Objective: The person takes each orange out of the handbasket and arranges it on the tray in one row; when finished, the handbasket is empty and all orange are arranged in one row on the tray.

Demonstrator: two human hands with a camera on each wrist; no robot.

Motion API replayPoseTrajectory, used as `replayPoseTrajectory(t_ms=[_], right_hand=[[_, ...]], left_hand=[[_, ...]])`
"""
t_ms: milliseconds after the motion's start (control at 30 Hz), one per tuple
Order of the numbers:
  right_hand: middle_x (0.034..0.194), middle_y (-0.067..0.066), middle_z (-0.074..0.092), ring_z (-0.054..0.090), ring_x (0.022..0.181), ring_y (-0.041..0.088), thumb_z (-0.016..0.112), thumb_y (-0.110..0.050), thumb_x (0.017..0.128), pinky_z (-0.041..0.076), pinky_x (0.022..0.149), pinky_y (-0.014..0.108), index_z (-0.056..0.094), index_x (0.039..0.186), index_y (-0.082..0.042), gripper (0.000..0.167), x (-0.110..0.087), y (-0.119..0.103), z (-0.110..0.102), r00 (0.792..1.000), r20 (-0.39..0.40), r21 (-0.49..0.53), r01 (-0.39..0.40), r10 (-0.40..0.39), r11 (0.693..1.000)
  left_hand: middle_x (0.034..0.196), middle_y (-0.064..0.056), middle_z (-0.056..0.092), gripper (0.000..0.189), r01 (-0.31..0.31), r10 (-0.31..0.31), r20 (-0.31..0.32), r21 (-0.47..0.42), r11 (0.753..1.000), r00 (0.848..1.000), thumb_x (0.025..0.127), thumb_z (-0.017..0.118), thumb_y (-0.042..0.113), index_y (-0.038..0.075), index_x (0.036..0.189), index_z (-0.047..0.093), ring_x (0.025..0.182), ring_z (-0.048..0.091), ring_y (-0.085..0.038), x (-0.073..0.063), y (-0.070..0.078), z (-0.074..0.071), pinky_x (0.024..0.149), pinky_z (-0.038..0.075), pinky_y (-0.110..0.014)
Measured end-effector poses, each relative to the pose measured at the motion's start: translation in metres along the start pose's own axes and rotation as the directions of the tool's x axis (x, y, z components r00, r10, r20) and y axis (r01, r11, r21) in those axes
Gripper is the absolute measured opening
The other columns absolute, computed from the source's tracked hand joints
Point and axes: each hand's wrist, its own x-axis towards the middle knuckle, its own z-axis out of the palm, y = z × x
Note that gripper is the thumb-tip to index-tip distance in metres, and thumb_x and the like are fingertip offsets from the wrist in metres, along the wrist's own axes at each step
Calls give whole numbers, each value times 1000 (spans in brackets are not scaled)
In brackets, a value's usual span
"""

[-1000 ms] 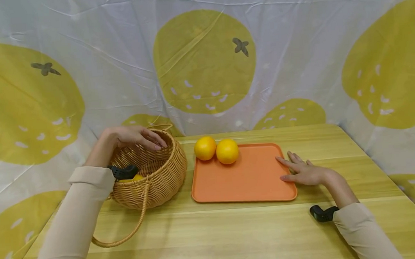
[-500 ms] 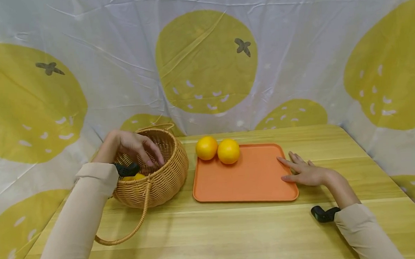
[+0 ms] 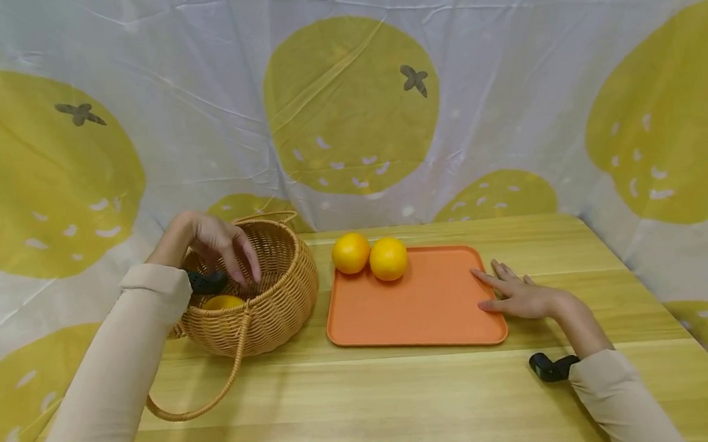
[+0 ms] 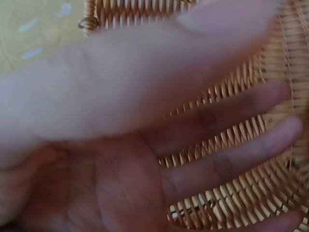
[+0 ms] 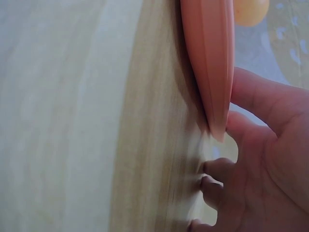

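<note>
Head view: the left hand (image 3: 220,245) is positioned over the mouth of the wicker basket (image 3: 286,311), fingers pointing down into it. Its fingers are relaxed and spread; the left wrist view shows the thumb, blurred, across the foreground and the fingers apart before the woven wall. A yellow-orange fruit (image 3: 222,302) lies inside the basket at the near side, below the wrist and partly hidden by the rim.

The right hand (image 3: 523,299) is spread at the right edge of the orange tray (image 3: 424,304). Thumb and index finger touch the tray's rim; the remaining fingers extend beyond it, above the bench (image 3: 369,400).

Two oranges, the left orange (image 3: 351,252) and the right orange (image 3: 389,258), sit side by side at the tray's far left corner. Tray and basket stand apart on the bench. The basket's front handle (image 3: 240,347) hangs toward the near edge. A fruit-printed cloth (image 3: 479,94) forms the backdrop.
</note>
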Motion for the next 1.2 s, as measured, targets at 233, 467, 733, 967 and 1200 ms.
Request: replayPoseTrajectory(t_ms=[233, 467, 733, 967, 1200], right_hand=[[170, 24, -21, -22, 156, 46, 56, -65, 98, -14, 114, 77, 12, 168, -30, 89, 8, 25, 3, 1000, -14, -30, -2, 2, 1000], [172, 21, -17, -17, 158, 45, 48, -90, 84, -9, 117, 75, 11, 167, -36, 106, 12, 33, 6, 998, -22, -84, -59, 58, 995], [168, 32, -19, -20, 154, 52, 58, -54, 102, -13, 114, 77, 13, 168, -14, 89, -2, -4, 0, 1000, 5, -26, -27, 27, 999], [166, 35, -18, -20, 152, 55, 58, -47, 103, -13, 112, 78, 13, 167, -8, 87, -5, -15, -2, 1000, 12, -20, -28, 28, 999], [167, 34, -17, -19, 153, 55, 60, -48, 102, -13, 113, 78, 14, 167, -7, 89, -4, -16, -1, 999, 16, -24, -39, 40, 999]], left_hand=[[138, -10, 66, 35, 73, -75, 23, 90, 993, 997, 93, 76, 16, 13, 128, 73, 117, 62, -18, -1, 5, 5, 87, 54, -43], [123, -3, 70, 29, 126, -134, 59, 114, 985, 989, 91, 76, 8, 13, 120, 76, 111, 64, -18, 9, 4, 13, 93, 52, -51], [115, -1, 68, 31, 161, -167, 73, 79, 984, 983, 95, 69, 1, 12, 123, 75, 100, 66, -14, 15, -2, 16, 79, 53, -34], [125, -4, 68, 38, 121, -123, 23, 89, 989, 992, 91, 74, 3, 12, 128, 73, 106, 63, -14, 15, -6, 16, 76, 47, -28], [124, -5, 70, 41, -16, 9, 78, 90, 996, 997, 90, 74, -4, -1, 131, 69, 117, 61, -18, 19, -11, 12, 94, 52, -25]])
